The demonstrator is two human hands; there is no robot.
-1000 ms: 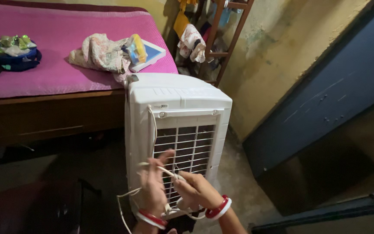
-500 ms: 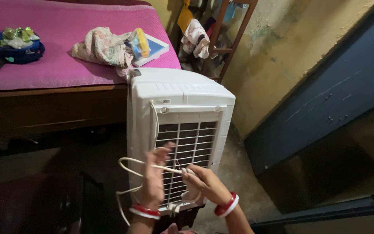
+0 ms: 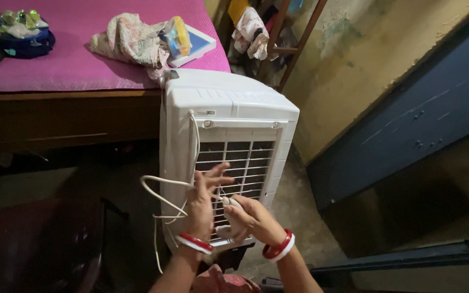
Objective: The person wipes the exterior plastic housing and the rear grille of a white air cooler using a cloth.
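White cord (image 3: pixel 161 190) partly behind hands (image 3: pixel 223 211)

White air cooler (image 3: pixel 226 119) blocking the middle, wooden bed (image 3: pixel 66 116) far left, dark blue door (image 3: pixel 408 114) right; bare floor (image 3: pixel 294 211) passage between cooler and door

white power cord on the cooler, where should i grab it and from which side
Probably the slack loop of the white power cord hanging clear left of the white air cooler. Come from the left: there it stands free of the grille. The left hand is open against it; the right hand pinches the end.
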